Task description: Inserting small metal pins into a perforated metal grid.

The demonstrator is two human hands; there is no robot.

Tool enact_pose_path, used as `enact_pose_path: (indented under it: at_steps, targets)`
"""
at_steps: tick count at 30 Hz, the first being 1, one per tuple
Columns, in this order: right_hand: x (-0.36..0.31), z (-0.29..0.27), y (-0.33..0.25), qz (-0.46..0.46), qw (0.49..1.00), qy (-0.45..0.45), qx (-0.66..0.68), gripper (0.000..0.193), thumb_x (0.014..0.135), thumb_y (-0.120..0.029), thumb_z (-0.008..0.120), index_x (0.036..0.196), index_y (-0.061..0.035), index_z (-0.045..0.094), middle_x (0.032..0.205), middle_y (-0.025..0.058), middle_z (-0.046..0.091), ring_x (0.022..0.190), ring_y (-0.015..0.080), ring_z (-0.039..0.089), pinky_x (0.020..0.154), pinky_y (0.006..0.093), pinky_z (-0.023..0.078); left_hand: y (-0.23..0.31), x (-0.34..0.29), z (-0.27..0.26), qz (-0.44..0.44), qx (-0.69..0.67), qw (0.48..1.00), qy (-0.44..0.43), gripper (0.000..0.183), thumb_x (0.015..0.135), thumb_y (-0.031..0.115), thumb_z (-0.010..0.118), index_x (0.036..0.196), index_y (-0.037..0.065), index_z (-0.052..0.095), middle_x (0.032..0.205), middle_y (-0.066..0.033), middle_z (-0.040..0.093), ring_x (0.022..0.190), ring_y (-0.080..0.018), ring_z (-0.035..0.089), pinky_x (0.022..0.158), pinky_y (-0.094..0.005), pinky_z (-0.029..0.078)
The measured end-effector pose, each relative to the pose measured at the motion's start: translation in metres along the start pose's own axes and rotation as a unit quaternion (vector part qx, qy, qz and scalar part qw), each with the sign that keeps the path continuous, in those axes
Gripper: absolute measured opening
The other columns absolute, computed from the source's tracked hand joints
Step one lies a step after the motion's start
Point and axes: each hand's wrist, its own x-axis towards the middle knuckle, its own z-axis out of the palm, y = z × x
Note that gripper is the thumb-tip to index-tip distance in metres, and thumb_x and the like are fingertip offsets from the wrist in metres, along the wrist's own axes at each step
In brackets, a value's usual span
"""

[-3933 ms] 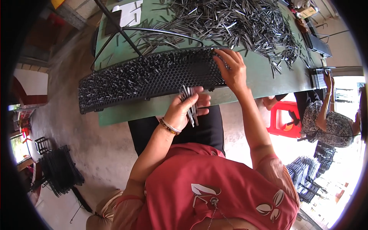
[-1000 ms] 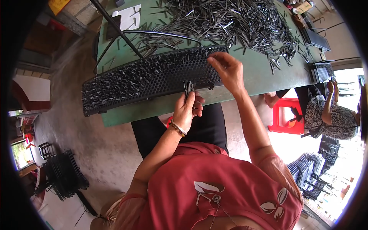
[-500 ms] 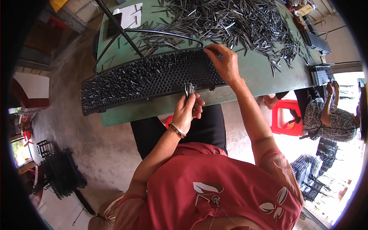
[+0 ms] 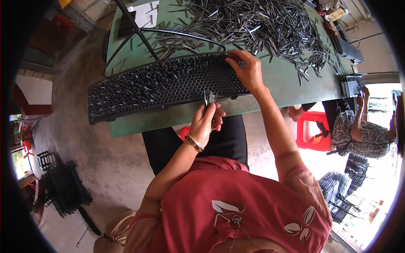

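Strip bundle (image 4: pixel 209 98) swung straighter, pointing away, long axis crosswise to panel (image 4: pixel 189 85)

Head-worn fisheye, looking down, hands (image 4: pixel 250 76) near

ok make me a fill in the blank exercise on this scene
A bundle of thin strips is in the ____ hand.
In the picture, the right hand is at the black panel's ____-hand end.
The loose pile lies on a ____ table.
The stool by the co-worker is ____.

left; right; green; red
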Motion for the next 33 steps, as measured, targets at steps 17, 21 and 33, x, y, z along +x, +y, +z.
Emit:
enact_pose_path:
  at_steps: [17,21,33]
  targets:
    - [-0.01,0.002,-0.003,-0.121,0.966,0.084,-0.213,0.013,0.074,-0.013,0.073,0.085,-0.0088,0.068,0.085,0.0021,0.066,0.082,0.0204,0.059,0.077,0.0334,0.04,0.008,-0.006,-0.001,-0.011,-0.049,0.997,-0.055,0.021,0.096,0.023,0.049,0.108,0.006,0.054,0.091,-0.0068,0.061,0.071,-0.0094,0.056,0.055,-0.0225,0.045]
    - [-0.005,0.001,-0.004,-0.121,0.967,0.063,-0.215,0.012,0.074,-0.014,0.072,0.085,-0.0085,0.07,0.085,0.0031,0.066,0.081,0.0202,0.059,0.079,0.034,0.04,0.011,-0.008,-0.003,-0.013,-0.041,0.998,-0.049,0.021,0.096,0.021,0.049,0.108,0.005,0.053,0.089,-0.0064,0.061,0.069,-0.0081,0.056,0.054,-0.0219,0.047]
    - [-0.047,-0.027,-0.071,0.201,0.937,-0.229,0.171,0.023,0.085,-0.02,0.068,0.089,0.0028,0.066,0.077,0.0062,0.063,0.072,0.0096,0.058,0.061,0.0247,0.046,0.011,-0.003,0.006,0.046,-0.059,0.993,-0.095,0.022,0.096,0.022,0.049,0.11,0.005,0.051,0.09,-0.0066,0.06,0.073,-0.0107,0.057,0.06,-0.0243,0.049]
